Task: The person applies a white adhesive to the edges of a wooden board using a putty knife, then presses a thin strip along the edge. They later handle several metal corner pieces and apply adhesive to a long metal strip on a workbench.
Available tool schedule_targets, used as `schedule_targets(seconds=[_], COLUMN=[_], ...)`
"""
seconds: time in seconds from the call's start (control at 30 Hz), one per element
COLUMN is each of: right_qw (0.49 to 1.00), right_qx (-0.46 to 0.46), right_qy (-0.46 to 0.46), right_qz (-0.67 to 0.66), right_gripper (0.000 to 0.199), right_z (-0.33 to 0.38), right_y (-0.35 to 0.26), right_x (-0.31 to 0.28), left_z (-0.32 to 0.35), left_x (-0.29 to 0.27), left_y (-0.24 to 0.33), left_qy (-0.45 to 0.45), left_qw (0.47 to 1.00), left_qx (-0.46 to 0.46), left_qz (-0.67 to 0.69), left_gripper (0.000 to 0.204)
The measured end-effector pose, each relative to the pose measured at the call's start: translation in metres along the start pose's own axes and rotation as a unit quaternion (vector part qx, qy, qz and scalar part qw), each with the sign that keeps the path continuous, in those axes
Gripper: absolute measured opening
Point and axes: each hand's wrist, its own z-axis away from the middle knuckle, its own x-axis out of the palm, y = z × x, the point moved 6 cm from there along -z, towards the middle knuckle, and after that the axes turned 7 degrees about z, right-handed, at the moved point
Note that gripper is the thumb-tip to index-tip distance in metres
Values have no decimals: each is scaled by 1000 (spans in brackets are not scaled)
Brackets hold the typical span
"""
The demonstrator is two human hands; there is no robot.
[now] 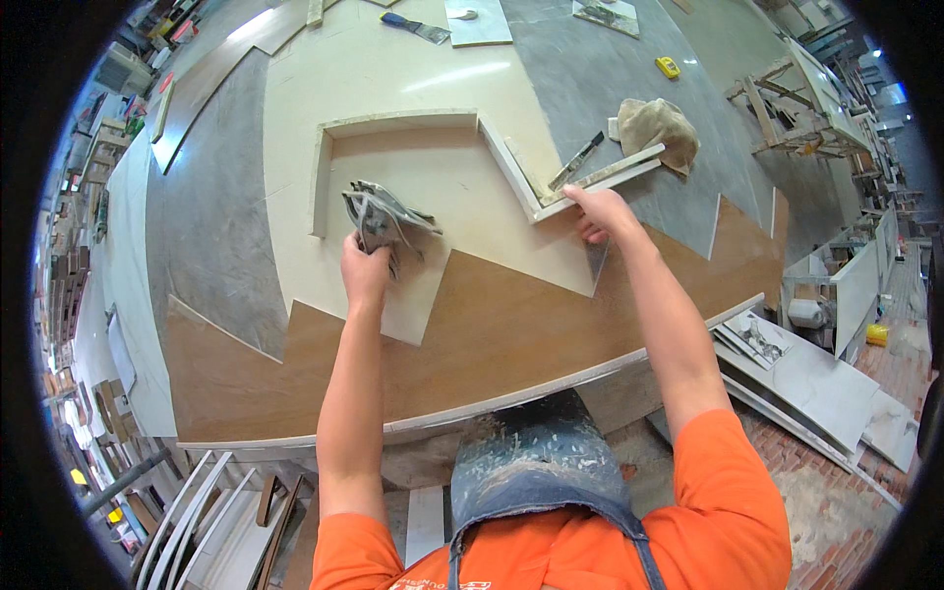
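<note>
My left hand [365, 267] is closed around a crumpled grey cloth [379, 214], slightly blurred, above the cream slab. Around it runs a stepped border of narrow slab strips [403, 122], standing on edge. At the border's right corner, my right hand [602, 213] has its thumb on a pale strip [615, 180] and its fingers curled below, partly hidden. Just beyond that hand lies a dark-bladed knife-like tool [577, 160]. A beige cloth bundle [657, 133] rests against the far end of the strips.
Brown zigzag-edged panels [511, 329] line the near table edge. A blue-handled scraper [415, 27], white tile piece [479, 24] and yellow tape measure [668, 68] lie at the far side. Slabs [806, 383] lean at the right; a trestle stand [801, 103] is beyond.
</note>
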Motion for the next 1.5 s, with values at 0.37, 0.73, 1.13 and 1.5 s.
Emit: schedule_targets(seconds=[0.37, 0.73, 1.13, 1.5], right_qw=[939, 854, 788, 784], right_qx=[-234, -352, -366, -409], right_qy=[229, 318, 220, 229], right_qz=[109, 213, 443, 407], right_gripper=[74, 67, 63, 50], right_z=[-14, -139, -202, -193], right_y=[-98, -317, -458, -475], right_x=[-55, 11, 61, 48], left_z=[52, 221, 140, 151], left_x=[-30, -124, -19, -17], left_y=[17, 25, 7, -7], left_qy=[-50, 132, -91, -72], left_qw=[991, 962, 866, 914], left_qx=[25, -58, -24, -68], left_qz=[-126, -232, -490, -394], left_gripper=[76, 66, 61, 70])
